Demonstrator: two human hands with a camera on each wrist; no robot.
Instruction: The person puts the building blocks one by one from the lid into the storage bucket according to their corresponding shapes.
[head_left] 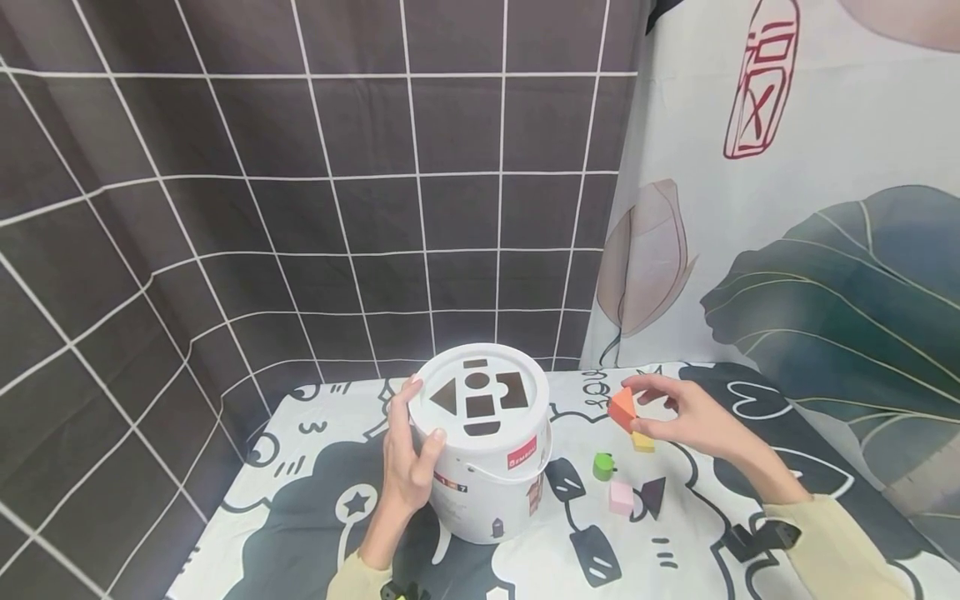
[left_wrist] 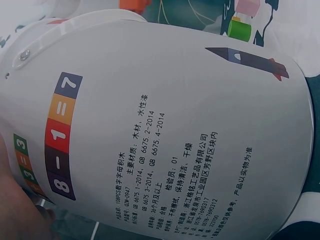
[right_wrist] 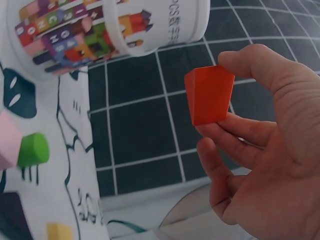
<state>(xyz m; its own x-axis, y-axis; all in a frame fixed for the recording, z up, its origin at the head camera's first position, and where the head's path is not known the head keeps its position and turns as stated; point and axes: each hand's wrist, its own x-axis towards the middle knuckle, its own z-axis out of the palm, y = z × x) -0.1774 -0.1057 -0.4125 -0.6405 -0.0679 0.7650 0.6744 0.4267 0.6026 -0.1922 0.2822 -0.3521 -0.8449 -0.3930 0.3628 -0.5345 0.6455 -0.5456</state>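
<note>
I'm watching the left hand point(head_left: 409, 460) resting against the left side of the white bucket point(head_left: 480, 504), fingers lying fairly straight, thumb apart. Right of the bucket, the right hand point(head_left: 692, 417) is pinching an orange block point(head_left: 622, 409) in its fingers, while a green block point(head_left: 602, 467), pink block point(head_left: 621, 497), yellow block point(head_left: 643, 442) and dark block point(head_left: 654, 496) are lying on that side.

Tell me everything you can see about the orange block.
The orange block is wedge-like, plain orange, with flat, smooth-looking faces and straight edges; no print shows on the sides in view. It might be painted wood, though the pictures don't settle that. The right hand pinches it between thumb and fingers, up off the cloth and tilted, to the right of the white bucket and apart from it. Only the hand appears to touch it.
</note>
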